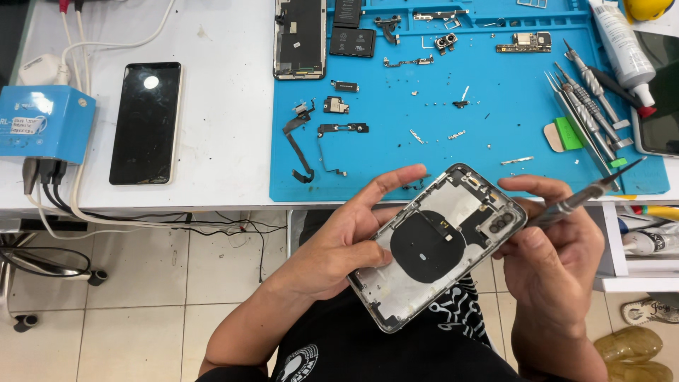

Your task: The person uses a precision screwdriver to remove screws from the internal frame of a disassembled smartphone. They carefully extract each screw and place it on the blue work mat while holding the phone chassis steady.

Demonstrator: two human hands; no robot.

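The left hand is closed on the stripped silver phone housing with its round black charging coil, thumb laid across the near long edge and fingers wrapped along the far edge, index fingertip reaching the upper corner. The housing is held in the air below the front edge of the white tabletop, over the person's lap, open side facing up.

Its long axis runs diagonally, from the lower end near the lap up and to the right; the camera-module corner sits at the upper right end.

The right hand is clamped on a slim metal screwdriver with a dark tip, and touches the housing at that camera end. The tool's shaft points up and to the right, away from the housing, so its tip is not on the work. The right hand is therefore the nearer one to the camera corner; the left supports the lower half.

Loose small parts lie on the blue rubber work mat, well apart from both hands.
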